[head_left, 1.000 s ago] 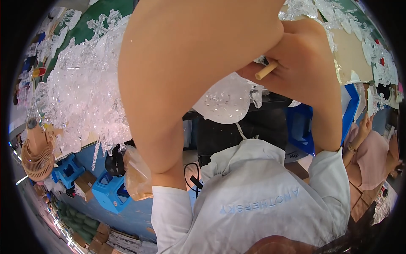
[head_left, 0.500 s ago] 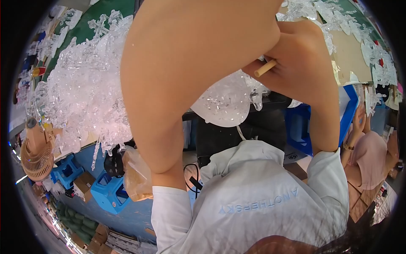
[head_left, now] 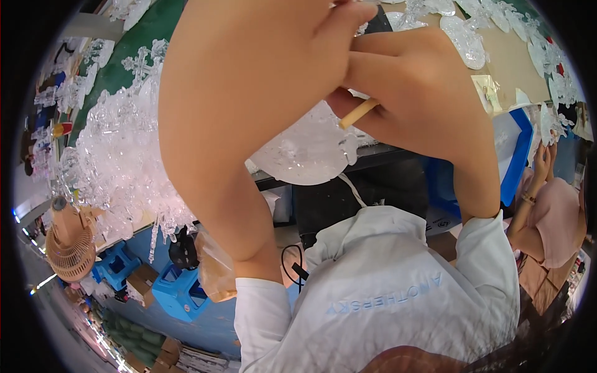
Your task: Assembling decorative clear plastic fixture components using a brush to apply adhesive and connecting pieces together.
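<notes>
Head view: right hand [head_left: 410, 81] grips a wooden stick [head_left: 359, 113]; left hand [head_left: 323, 25] pinched closed, contents hidden.

Your tan wooden stick [head_left: 359, 113] at 1 o'clock, clear glittery ornament [head_left: 308, 149] centre, white shirt [head_left: 385, 298] at 6, blue stools [head_left: 177, 292] at 8, green tabletop [head_left: 155, 31] at 11.

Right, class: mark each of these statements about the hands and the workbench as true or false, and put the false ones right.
1. The right hand grips a tan wooden stick. True.
2. A clear plastic ornament sits just below the hands. True.
3. The left hand holds a pair of scissors. False: no scissors show; it is raised against the right hand.
4. The table top is red. False: it is green.
5. A heap of clear plastic pieces lies to the person's left. True.
6. The stools on the floor are yellow. False: they are blue.
</notes>
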A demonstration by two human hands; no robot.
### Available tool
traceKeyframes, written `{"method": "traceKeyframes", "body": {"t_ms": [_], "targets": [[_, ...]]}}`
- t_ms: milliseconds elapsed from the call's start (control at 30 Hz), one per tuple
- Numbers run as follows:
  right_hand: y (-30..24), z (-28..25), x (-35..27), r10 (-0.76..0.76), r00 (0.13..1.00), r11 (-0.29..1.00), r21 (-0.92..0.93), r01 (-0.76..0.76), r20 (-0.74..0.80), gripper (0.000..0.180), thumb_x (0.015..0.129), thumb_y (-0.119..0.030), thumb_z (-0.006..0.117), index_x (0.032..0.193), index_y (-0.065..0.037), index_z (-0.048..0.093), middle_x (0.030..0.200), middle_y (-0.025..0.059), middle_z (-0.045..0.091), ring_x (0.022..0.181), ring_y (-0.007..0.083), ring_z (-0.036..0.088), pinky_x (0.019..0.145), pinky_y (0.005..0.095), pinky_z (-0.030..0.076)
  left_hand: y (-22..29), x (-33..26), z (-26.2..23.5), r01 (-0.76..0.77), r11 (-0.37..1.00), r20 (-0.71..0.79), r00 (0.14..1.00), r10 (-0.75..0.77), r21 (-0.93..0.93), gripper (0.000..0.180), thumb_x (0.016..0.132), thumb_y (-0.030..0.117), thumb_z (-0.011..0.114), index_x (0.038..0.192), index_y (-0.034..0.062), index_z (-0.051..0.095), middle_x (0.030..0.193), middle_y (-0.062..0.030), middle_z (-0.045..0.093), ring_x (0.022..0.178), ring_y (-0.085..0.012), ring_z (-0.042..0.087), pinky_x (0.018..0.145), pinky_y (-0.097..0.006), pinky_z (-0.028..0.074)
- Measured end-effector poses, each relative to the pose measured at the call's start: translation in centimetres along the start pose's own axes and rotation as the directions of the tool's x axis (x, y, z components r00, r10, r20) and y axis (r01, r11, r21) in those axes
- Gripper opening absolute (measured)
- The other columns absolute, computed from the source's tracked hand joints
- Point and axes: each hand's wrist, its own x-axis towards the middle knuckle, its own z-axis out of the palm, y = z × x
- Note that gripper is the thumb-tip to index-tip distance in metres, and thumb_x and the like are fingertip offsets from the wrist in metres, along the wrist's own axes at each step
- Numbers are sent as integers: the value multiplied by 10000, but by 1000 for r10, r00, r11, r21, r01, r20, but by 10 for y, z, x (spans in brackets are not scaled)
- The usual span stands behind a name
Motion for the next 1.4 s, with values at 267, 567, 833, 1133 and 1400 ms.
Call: {"method": "traceKeyframes", "body": {"t_ms": [267, 567, 833, 1133, 1400], "targets": [[12, 5, -22, -34, 739, 984, 107, 143, -673, 183, 690, 43, 608, 863, 10, 661, 733, 126, 680, 558, 168, 579, 488, 268, 435, -32, -24, 22, -41, 938, -446, 886, -125, -345, 162, 837, 51, 720, 967, -45, 707, 814, -94, 714, 531, -60, 532, 463, -192, 418], [-13, 19, -35, 126, 662, 967, 239, 83, -739, 255, 850, -238, 564, 864, -20, 696, 569, 7, 461, 509, 149, 446, 462, 301, 324, -26, -28, 14, -221, 931, -631, 776, -13, -290, 268, 880, 153, 695, 910, -111, 665, 882, -194, 710, 483, -92, 519, 429, -193, 382], [-14, 31, -26, 20, 861, 1000, -9, -28, -508, 444, 903, -474, 496, 987, -114, 741, 583, -35, 327, 432, 101, 298, 413, 254, 240, -14, -39, 7, -171, 978, -524, 848, 85, -118, 417, 955, 295, 590, 1007, -116, 635, 853, -218, 697, 535, -78, 512, 500, -166, 382], [-18, 42, -30, 70, 880, 985, -106, -135, -470, 233, 817, -272, 611, 992, -161, 718, 624, -53, 392, 450, 77, 379, 418, 221, 280, -9, -35, 21, -271, 958, -608, 748, 268, 89, 423, 948, 301, 589, 863, -112, 627, 780, -242, 685, 448, -118, 487, 412, -205, 353], [-20, 44, -32, 45, 844, 996, -41, -79, -535, 130, 816, -174, 622, 910, -119, 692, 642, -73, 485, 487, 67, 429, 429, 208, 291, -30, -44, 7, -441, 882, -488, 739, 463, 169, 280, 894, 80, 502, 1170, 32, 509, 829, -239, 699, 405, -135, 365, 377, -243, 292]]}}
